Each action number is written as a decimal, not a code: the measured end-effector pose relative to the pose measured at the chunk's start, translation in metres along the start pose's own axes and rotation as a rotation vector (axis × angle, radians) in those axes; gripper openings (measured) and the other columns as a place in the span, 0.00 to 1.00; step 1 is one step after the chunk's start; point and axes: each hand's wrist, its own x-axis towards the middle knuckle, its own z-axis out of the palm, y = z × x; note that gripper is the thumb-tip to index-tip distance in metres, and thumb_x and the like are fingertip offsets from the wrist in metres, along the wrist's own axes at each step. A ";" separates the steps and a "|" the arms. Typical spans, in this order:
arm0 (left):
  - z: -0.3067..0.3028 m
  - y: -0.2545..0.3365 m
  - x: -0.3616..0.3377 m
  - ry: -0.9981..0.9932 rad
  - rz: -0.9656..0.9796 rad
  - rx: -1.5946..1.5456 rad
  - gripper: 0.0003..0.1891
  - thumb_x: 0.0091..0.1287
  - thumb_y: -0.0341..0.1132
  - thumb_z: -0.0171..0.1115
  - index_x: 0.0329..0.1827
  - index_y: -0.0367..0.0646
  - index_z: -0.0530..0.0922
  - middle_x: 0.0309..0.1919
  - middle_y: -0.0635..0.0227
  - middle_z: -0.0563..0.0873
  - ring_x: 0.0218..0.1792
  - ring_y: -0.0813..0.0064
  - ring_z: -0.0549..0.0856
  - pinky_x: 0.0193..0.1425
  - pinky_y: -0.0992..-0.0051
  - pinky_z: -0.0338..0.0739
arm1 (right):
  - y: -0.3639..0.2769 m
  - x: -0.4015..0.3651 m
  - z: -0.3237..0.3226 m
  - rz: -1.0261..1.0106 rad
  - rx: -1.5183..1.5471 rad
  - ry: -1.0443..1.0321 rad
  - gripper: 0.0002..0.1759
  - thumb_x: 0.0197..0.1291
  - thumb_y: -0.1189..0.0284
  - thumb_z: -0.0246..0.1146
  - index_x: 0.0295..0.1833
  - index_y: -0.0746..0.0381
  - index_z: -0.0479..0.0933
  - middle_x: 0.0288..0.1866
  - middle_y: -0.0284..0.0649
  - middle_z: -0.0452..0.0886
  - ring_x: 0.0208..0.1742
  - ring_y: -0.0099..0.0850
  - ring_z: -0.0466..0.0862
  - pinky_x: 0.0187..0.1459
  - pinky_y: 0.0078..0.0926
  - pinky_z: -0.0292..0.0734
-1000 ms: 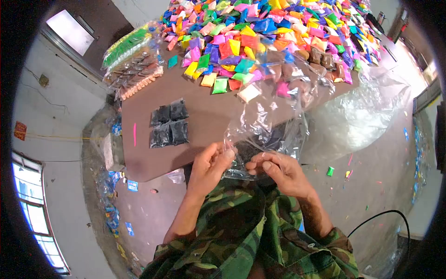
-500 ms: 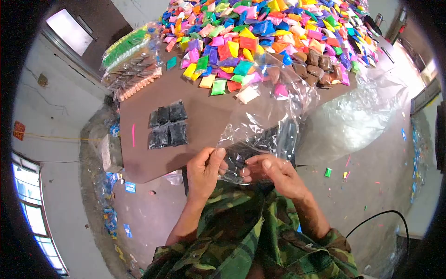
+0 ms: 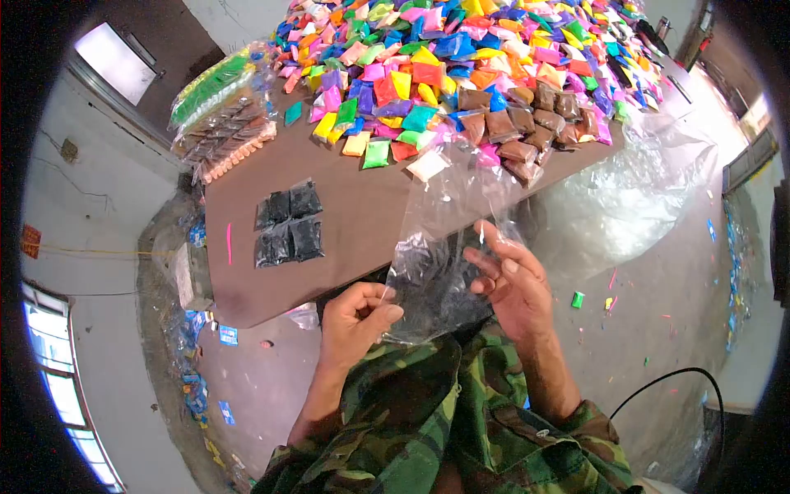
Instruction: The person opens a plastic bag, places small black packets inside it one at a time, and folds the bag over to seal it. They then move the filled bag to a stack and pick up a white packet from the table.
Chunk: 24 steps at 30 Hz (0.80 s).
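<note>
Bag: a clear plastic bag (image 3: 436, 247) is up in front of the person's chest, hanging over the near edge of the table and held between both hands.
Bag's look: crinkled and see-through. Its lower part shows dark, but whether that is contents or shadow behind it, I can't tell.
Left hand (image 3: 354, 317): thumb and forefinger are pressed together on the bag's lower left edge, a firm pinch, with the other fingers curled in.
Right hand (image 3: 514, 284): fingers are stretched out and loosely spread against the bag's right side, touching the film and gripping nothing.
Sleeves: camouflage sleeves (image 3: 428, 412) run down from both wrists.
Table (image 3: 346, 198): a brown top, just beyond the bag.
Black packets (image 3: 286, 224): a small cluster lies flat on the table, left of the bag and well apart from it.
Coloured packets (image 3: 461, 49): a big heap in pink, yellow, green, blue and orange covers the far half of the table.
Brown packets (image 3: 522, 128): a group sits at the heap's near right edge, just above the bag's top.
Wrapped bundles (image 3: 218, 111): stacked at the table's far left corner.
Plastic sheeting (image 3: 642, 189): a large clear mass lies on the floor to the right of the table.
</note>
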 end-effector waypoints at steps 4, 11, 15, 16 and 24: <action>-0.004 0.000 -0.006 -0.030 -0.068 -0.042 0.11 0.69 0.32 0.75 0.48 0.36 0.86 0.29 0.70 0.88 0.27 0.87 0.82 0.29 0.83 0.76 | -0.004 0.001 -0.007 0.070 0.267 -0.029 0.28 0.77 0.67 0.59 0.78 0.60 0.65 0.75 0.55 0.74 0.64 0.44 0.86 0.47 0.34 0.88; -0.010 -0.019 -0.009 -0.117 0.098 0.080 0.15 0.64 0.31 0.79 0.50 0.36 0.86 0.30 0.72 0.87 0.29 0.87 0.82 0.33 0.83 0.77 | -0.009 0.017 -0.017 0.175 -0.002 0.070 0.29 0.79 0.57 0.57 0.78 0.59 0.67 0.68 0.45 0.82 0.54 0.36 0.88 0.40 0.24 0.82; -0.008 -0.013 -0.013 -0.259 0.000 -0.081 0.21 0.60 0.27 0.81 0.55 0.35 0.84 0.38 0.70 0.88 0.38 0.84 0.84 0.42 0.80 0.81 | -0.020 0.021 0.002 0.048 0.052 0.107 0.28 0.80 0.57 0.57 0.78 0.56 0.68 0.77 0.44 0.74 0.63 0.37 0.84 0.46 0.30 0.87; -0.008 -0.013 -0.013 -0.273 -0.016 -0.078 0.23 0.59 0.26 0.82 0.57 0.35 0.83 0.41 0.69 0.87 0.41 0.82 0.85 0.46 0.78 0.82 | -0.021 0.022 -0.002 0.046 0.055 0.075 0.28 0.80 0.56 0.55 0.79 0.54 0.67 0.80 0.44 0.69 0.67 0.39 0.82 0.53 0.36 0.89; -0.009 -0.015 -0.011 -0.247 0.016 -0.109 0.18 0.67 0.28 0.76 0.57 0.34 0.82 0.45 0.68 0.88 0.44 0.83 0.86 0.49 0.80 0.82 | -0.030 0.024 -0.006 0.036 0.389 -0.115 0.28 0.84 0.57 0.46 0.81 0.56 0.63 0.80 0.50 0.68 0.73 0.50 0.78 0.64 0.58 0.84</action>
